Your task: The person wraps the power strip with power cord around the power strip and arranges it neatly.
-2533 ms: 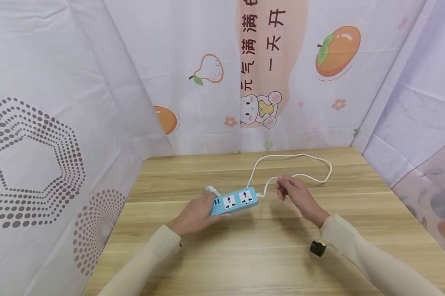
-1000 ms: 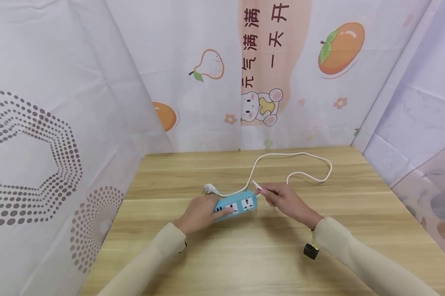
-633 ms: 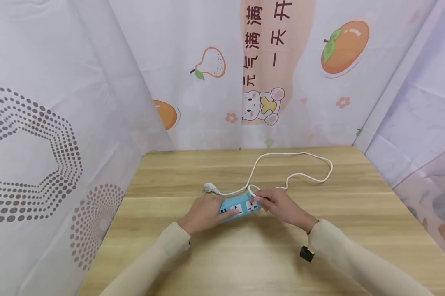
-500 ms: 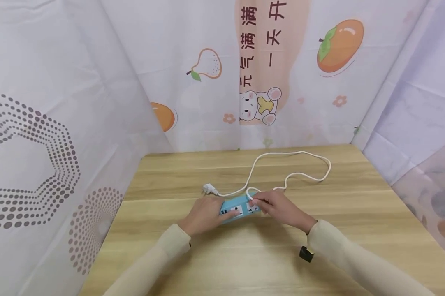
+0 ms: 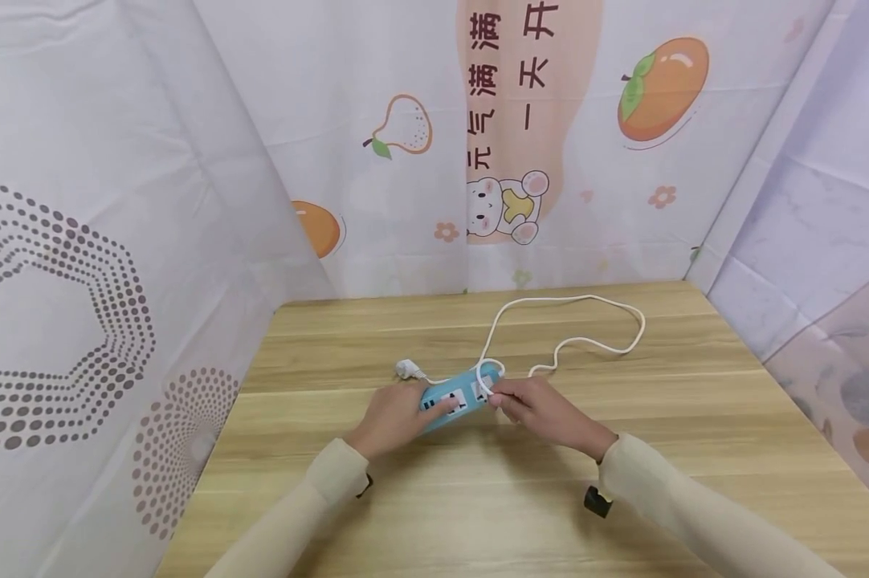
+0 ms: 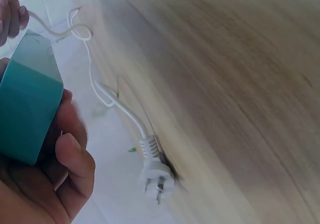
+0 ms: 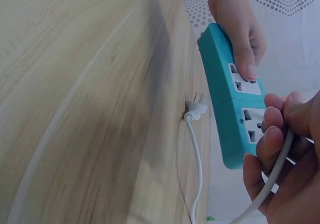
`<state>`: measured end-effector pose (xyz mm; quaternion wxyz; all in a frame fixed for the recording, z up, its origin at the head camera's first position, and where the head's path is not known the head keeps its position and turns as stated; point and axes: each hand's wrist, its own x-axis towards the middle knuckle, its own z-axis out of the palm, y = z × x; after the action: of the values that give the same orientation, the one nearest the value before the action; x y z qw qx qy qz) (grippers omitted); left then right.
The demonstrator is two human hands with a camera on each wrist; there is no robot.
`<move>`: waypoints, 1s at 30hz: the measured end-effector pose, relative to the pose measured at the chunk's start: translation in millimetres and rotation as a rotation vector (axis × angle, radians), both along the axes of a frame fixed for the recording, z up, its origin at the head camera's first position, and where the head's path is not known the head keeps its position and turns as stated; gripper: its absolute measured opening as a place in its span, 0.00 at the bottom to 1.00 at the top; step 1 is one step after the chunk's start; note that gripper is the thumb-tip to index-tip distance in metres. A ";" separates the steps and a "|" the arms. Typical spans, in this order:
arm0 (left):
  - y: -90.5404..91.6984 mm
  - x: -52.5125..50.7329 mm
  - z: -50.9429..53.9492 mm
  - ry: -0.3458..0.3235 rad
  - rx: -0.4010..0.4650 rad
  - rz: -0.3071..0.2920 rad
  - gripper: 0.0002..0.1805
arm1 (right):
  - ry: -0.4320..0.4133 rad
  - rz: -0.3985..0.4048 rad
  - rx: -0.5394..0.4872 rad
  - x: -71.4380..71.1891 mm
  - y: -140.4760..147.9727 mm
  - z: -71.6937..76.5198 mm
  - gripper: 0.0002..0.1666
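A teal power strip (image 5: pixel 438 397) with white sockets and USB ports is gripped at its left end by my left hand (image 5: pixel 398 419), thumb across a socket. The right wrist view shows the strip (image 7: pixel 225 89) tilted above the table. My right hand (image 5: pixel 543 411) pinches the white power cord (image 7: pixel 272 179) close to the strip's right end. A small loop of the cord (image 5: pixel 480 365) arches over that end. Behind the left hand, the white plug (image 5: pixel 408 369) lies on the table; its prongs show in the left wrist view, where the plug (image 6: pixel 157 176) is nearer.
The rest of the cord (image 5: pixel 593 299) lies in a wide loop on the wooden table (image 5: pixel 478 514), back right. A patterned curtain (image 5: pixel 377 72) hangs along the table's back edge, with more cloth (image 5: pixel 152 144) on the left.
My right hand has moved left to the strip's right end, bringing the cord over it in a small loop. The left thumb now lies across a socket. The plug stays behind the left hand.
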<state>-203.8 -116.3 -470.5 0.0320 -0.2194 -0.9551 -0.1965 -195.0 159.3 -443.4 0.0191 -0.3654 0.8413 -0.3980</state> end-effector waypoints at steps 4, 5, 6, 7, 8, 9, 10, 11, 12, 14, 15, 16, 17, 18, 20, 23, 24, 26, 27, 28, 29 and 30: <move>-4.5 -1.4 1.4 -0.031 0.045 0.040 0.38 | -0.025 -0.008 0.003 0.1 0.6 -2.0 0.10; -5.6 -1.8 1.6 -0.044 0.061 0.049 0.38 | -0.028 -0.009 0.003 -0.1 0.9 -3.2 0.10; -6.2 -2.0 2.2 -0.060 0.079 0.060 0.37 | -0.027 -0.010 0.003 -0.2 1.1 -4.6 0.10; -6.9 -2.2 2.6 -0.079 0.099 0.069 0.37 | -0.022 -0.010 0.003 -0.4 1.2 -6.1 0.10; -7.3 -2.2 3.5 -0.100 0.120 0.076 0.36 | -0.017 -0.011 0.001 -0.2 1.3 -7.6 0.10; -7.6 -2.4 3.7 -0.122 0.140 0.084 0.36 | -0.010 -0.010 -0.002 -0.2 1.5 -9.2 0.10; -7.9 -2.7 3.4 -0.139 0.157 0.089 0.36 | -0.005 -0.007 -0.006 -0.1 1.5 -10.3 0.10; -8.0 -3.1 2.9 -0.152 0.173 0.092 0.36 | -0.003 -0.001 -0.012 0.1 1.6 -11.4 0.10; -8.1 -2.9 3.1 -0.164 0.192 0.094 0.35 | -0.004 0.004 -0.018 0.2 1.6 -12.3 0.10; -8.1 -2.5 4.0 -0.186 0.241 0.094 0.33 | -0.012 0.018 -0.032 0.0 1.4 -13.4 0.10; -8.2 -2.3 4.6 -0.192 0.265 0.092 0.33 | -0.018 0.024 -0.041 -0.6 1.4 -14.1 0.10; -8.3 -1.9 5.1 -0.193 0.291 0.086 0.31 | -0.019 0.030 -0.048 -1.1 1.2 -15.0 0.10; -8.4 -1.7 5.7 -0.198 0.317 0.081 0.30 | -0.025 0.033 -0.056 -1.5 1.1 -15.8 0.11; -8.6 -1.3 6.5 -0.202 0.342 0.073 0.29 | -0.028 0.034 -0.059 -2.1 1.1 -16.8 0.11; -8.8 -1.1 6.9 -0.211 0.382 0.058 0.28 | -0.034 0.037 -0.067 -3.2 1.4 -19.1 0.11; -10.4 -0.6 6.0 -0.231 0.430 0.043 0.27 | -0.047 0.042 -0.077 -4.1 2.3 -21.4 0.10; -11.2 -0.1 5.7 -0.240 0.445 0.044 0.26 | -0.050 0.046 -0.082 -4.5 2.7 -22.5 0.10; -13.3 0.8 4.5 -0.272 0.478 0.053 0.26 | -0.058 0.051 -0.091 -5.2 3.4 -24.0 0.10; -14.3 1.3 4.0 -0.288 0.493 0.056 0.26 | -0.059 0.054 -0.093 -5.5 3.9 -24.9 0.10; -15.3 1.8 3.2 -0.307 0.509 0.061 0.26 | -0.062 0.057 -0.097 -5.7 4.2 -25.6 0.10; -16.3 2.1 2.4 -0.326 0.525 0.065 0.26 | -0.066 0.062 -0.101 -5.9 4.7 -26.4 0.11; -17.3 2.4 1.6 -0.342 0.538 0.066 0.25 | -0.070 0.067 -0.106 -6.1 5.2 -27.1 0.10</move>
<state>-201.4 -133.6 -468.9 -0.0660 -0.1356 -0.8670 -0.4749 -201.2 164.5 -470.5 0.0426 -0.3796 0.8053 -0.4535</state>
